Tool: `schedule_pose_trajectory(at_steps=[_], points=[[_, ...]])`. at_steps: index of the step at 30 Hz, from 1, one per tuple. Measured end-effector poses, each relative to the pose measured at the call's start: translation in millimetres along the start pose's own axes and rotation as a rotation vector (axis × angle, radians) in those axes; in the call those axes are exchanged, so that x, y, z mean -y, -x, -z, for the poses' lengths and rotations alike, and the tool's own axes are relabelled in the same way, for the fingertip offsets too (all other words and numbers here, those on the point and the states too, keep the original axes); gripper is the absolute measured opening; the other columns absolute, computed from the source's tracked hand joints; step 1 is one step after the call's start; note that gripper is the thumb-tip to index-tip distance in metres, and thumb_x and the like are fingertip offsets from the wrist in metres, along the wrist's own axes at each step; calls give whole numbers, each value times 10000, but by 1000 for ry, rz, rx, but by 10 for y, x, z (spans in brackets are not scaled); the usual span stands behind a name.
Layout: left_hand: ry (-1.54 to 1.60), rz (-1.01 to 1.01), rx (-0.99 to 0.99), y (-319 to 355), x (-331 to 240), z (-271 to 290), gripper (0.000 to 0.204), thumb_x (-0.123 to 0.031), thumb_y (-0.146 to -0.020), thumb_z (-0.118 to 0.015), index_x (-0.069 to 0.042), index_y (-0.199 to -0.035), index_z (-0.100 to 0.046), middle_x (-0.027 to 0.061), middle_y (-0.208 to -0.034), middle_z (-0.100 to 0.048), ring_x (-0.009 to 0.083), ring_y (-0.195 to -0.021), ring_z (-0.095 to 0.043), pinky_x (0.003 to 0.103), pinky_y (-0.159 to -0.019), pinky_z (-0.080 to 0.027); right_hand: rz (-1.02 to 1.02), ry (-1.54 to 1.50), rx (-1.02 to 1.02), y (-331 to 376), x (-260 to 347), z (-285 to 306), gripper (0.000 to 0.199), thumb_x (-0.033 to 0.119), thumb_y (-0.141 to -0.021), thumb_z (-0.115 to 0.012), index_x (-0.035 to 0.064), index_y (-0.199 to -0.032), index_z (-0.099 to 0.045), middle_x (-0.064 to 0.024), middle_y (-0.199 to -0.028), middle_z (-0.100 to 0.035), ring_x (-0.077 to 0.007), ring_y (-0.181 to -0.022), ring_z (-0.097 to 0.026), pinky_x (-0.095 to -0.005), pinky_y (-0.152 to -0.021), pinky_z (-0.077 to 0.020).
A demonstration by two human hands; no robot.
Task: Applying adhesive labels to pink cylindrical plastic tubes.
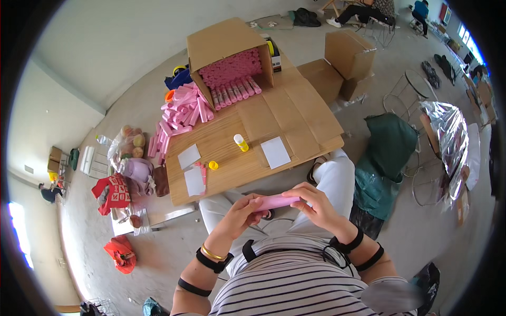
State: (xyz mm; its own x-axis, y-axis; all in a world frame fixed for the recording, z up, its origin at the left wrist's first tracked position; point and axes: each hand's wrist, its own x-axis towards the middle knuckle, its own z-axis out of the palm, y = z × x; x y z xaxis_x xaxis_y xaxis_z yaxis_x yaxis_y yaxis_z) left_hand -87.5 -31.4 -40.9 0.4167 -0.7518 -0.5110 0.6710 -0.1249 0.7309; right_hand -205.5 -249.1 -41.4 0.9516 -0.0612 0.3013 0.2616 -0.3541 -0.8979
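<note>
Over my lap, my left hand (243, 211) and my right hand (319, 206) hold a smooth pink roll (275, 203) lengthwise between them. The left fingers wrap one end. The right thumb and fingers grip the other end. On the wooden table (226, 181) before me stands a yellow-and-white glue stick (241, 142) without its cap. A round yellow cap (213, 165) lies left of it. White paper pieces lie near the front edge, one at the right (275, 152). A slim pink tool (203, 171) rests by the left papers; its kind is unclear.
An opened cardboard box (224, 42) at the table's back holds many pink rolls, some with printed wraps. Loose pink rolls (182, 108) are heaped beside it. Flattened cardboard (284, 118) covers the table's right part. A green-covered seat (387, 152) stands at the right, bags at the left.
</note>
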Motion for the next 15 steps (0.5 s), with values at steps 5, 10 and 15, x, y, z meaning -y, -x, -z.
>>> schedule_pose_trajectory(at_steps=[5,10,15], points=[[-220,-12,-101,-734,224,82,354,-312,-959,-538,-27,-1170,-526,63,-963,-606,88,-741,-536,206,-640,-458,-225,-83,-223,187,-799,195,218,106,-911,-579,56,-1119,-621,-69,-920,-618,-145,-801,-587,-267,-695,-468],[-260,-52,-384,-1459,528,379,324,-239,-944,-547,-58,-1212,-527,34,-1158,-549,132,-1017,-530,312,-834,-477,-485,-589,-646,170,-1238,476,297,252,-964,-538,24,-1140,-606,-16,-870,-607,-70,-743,-560,-225,-692,-463],[-124,32,-558,-1745,519,302,234,-191,-879,-606,-91,-1088,-572,4,-1020,-577,106,-908,-548,299,-759,-469,-490,-682,-703,69,-1477,531,307,248,-962,-543,14,-1151,-599,-47,-926,-639,-79,-767,-574,-231,-726,-470]])
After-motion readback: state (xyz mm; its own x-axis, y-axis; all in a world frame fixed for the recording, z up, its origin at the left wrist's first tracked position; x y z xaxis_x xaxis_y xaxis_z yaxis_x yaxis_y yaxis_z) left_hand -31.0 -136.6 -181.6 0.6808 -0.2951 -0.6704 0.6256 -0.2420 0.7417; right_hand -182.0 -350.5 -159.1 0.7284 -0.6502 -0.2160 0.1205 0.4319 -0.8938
